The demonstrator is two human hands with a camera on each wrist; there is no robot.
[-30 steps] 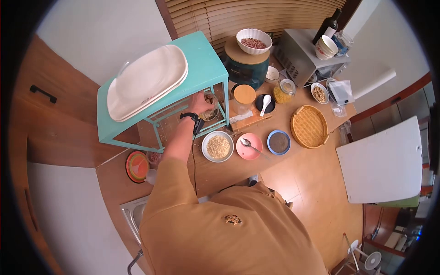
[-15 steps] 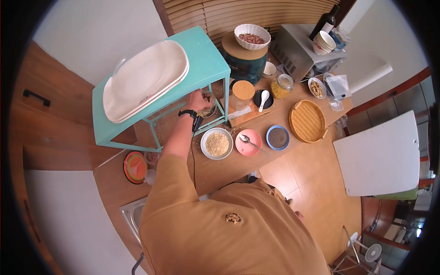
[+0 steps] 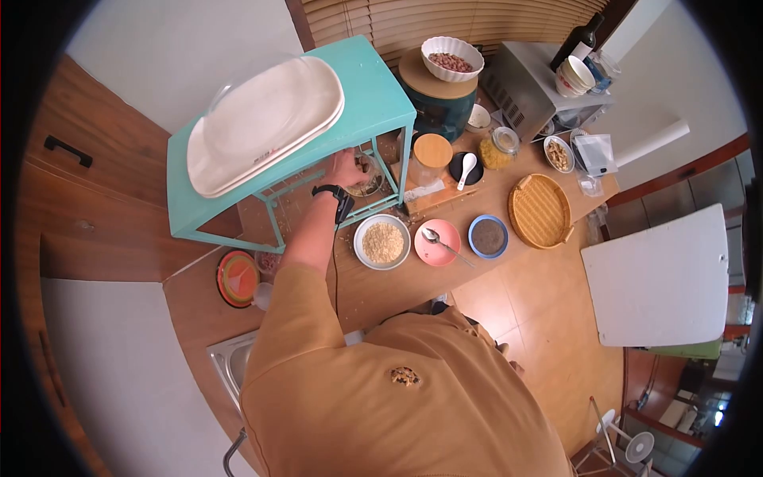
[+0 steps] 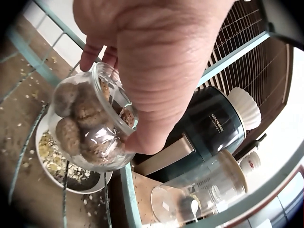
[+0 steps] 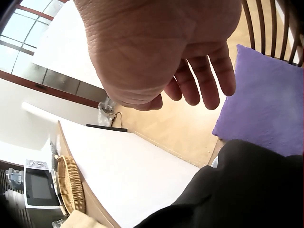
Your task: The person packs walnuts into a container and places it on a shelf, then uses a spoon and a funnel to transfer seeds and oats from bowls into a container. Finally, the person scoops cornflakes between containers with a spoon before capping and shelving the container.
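Observation:
My left hand (image 3: 343, 168) reaches under the top of a turquoise rack (image 3: 401, 151). It grips a clear glass jar (image 4: 90, 123) filled with brown, lumpy round pieces. In the left wrist view the thumb lies on the near side of the jar's mouth, and the other fingers show behind it. The jar is tilted above the rack's wires. Below it shows a white bowl (image 4: 40, 135) with pale flakes. My right hand (image 5: 166, 52) hangs beside the body, its fingers loosely extended and holding nothing.
White platters (image 3: 270, 119) lie on the rack. Along the counter stand a bowl of oats (image 3: 383, 242), a pink plate (image 3: 429, 253) with a spoon, a blue-rimmed bowl (image 3: 487, 237) and a woven basket (image 3: 540, 211). Behind are a lidded jar (image 3: 431, 151) and a dark green appliance (image 3: 445, 111).
The head view has shifted slightly. My left hand stays at the glass jar inside the rack, now more to its left side. Things on the counter keep their places.

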